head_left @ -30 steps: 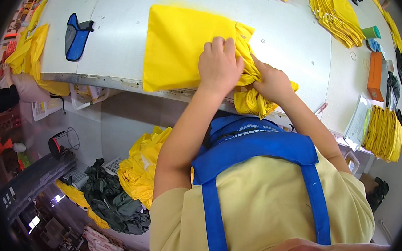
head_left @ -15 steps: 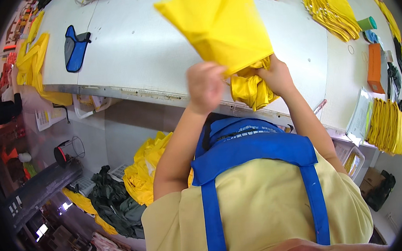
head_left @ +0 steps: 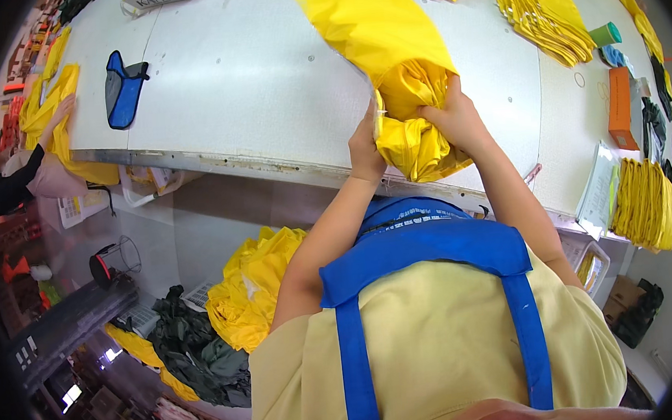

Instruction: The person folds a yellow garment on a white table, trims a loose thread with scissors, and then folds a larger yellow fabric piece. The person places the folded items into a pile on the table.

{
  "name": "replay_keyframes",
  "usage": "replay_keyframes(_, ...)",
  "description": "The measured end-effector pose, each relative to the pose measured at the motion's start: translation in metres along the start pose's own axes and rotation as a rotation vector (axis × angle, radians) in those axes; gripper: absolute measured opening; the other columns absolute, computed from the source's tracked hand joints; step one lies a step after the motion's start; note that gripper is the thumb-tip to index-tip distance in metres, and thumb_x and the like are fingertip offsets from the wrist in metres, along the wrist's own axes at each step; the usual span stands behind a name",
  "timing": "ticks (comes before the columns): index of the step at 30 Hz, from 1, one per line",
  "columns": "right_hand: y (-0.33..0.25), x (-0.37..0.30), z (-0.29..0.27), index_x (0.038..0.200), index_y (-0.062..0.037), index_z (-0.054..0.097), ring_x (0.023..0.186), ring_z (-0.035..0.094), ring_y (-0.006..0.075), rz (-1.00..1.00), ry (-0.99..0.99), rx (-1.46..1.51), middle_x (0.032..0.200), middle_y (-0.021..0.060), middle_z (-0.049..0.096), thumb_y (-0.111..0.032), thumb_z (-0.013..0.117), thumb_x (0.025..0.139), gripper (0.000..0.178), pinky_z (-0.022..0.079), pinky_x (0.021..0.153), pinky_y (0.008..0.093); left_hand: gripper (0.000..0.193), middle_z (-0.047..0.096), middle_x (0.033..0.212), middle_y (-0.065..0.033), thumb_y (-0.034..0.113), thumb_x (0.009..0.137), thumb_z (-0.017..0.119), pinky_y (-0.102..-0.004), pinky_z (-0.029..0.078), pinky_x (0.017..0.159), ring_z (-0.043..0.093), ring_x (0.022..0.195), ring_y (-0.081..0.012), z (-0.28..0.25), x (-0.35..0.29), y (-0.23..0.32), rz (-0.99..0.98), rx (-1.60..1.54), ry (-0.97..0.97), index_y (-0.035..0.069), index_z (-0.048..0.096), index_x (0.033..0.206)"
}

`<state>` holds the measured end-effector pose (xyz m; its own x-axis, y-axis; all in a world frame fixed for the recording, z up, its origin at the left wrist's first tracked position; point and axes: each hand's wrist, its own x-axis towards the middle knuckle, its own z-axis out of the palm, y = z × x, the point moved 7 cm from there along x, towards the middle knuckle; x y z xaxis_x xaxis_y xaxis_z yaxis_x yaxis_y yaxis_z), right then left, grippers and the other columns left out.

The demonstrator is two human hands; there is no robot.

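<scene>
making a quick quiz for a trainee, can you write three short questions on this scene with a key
1. True or false: the left hand and right hand both touch the yellow fabric.

2. Fill in: the small cylinder beside the fanned yellow stack is ____ in colour.

3. Which lies left of the yellow fabric?
A. orange box
B. fanned yellow stack
C. blue-and-grey piece

Key: 1. True; 2. green; 3. C
</scene>
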<state>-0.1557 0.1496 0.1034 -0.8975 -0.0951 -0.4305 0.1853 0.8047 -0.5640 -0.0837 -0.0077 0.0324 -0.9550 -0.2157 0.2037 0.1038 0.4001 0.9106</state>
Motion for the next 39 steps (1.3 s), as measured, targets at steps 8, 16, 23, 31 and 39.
replay_keyframes(8,0.019,0.008,0.0,0.126,0.0059,0.028,0.101,0.059,0.0276,-0.079,0.072,0.632,0.11,0.0236,0.057,-0.015,0.065,0.082,0.061,0.047,0.085,0.0345,0.037,0.064,0.104,-0.019,0.011,0.088,0.057,-0.0342,0.05,0.077,0.063,0.095,-0.0351,0.002,-0.014,0.018,-0.068,-0.096,-0.103,0.005,0.053,0.124)
replay_keyframes(16,0.016,0.005,-0.005,0.125,0.0073,0.037,0.102,0.059,0.0281,-0.082,0.124,0.616,0.114,0.0211,0.058,-0.014,0.066,0.08,0.058,0.047,0.086,0.0332,0.053,0.055,0.126,-0.008,0.008,0.084,0.059,-0.0355,0.043,0.096,0.052,0.115,-0.0206,-0.009,-0.009,-0.003,-0.507,-0.992,-0.046,0.006,0.044,0.135)
replay_keyframes(23,0.03,0.007,-0.002,0.121,0.0082,0.043,0.1,0.061,0.0384,-0.136,0.261,0.254,0.107,0.0274,0.062,-0.02,0.069,0.074,0.061,0.049,0.085,0.0375,0.047,0.06,0.113,-0.016,0.022,0.082,0.061,-0.0413,0.041,0.093,0.056,0.104,-0.0323,-0.06,0.018,0.114,0.453,0.239,-0.145,0.003,0.051,0.123)
replay_keyframes(31,0.024,-0.01,0.013,0.124,0.0049,0.042,0.109,0.057,0.0363,-0.098,0.177,0.312,0.117,0.0248,0.057,-0.017,0.067,0.074,0.06,0.044,0.092,0.0373,0.041,0.058,0.095,-0.0195,0.036,0.083,0.063,-0.0401,0.047,0.079,0.055,0.093,-0.0339,-0.021,-0.019,0.097,-0.005,0.404,-0.543,-0.001,0.057,0.099)
replay_keyframes(39,0.047,0.0,0.033,0.126,0.0031,0.042,0.106,0.059,0.0292,-0.065,0.149,0.653,0.117,0.0196,0.058,-0.01,0.067,0.074,0.06,0.046,0.09,0.0343,0.05,0.057,0.112,-0.0214,0.032,0.085,0.063,-0.0389,0.048,0.084,0.06,0.097,-0.0352,-0.025,-0.032,0.094,-0.311,0.332,-0.78,-0.003,0.048,0.118)
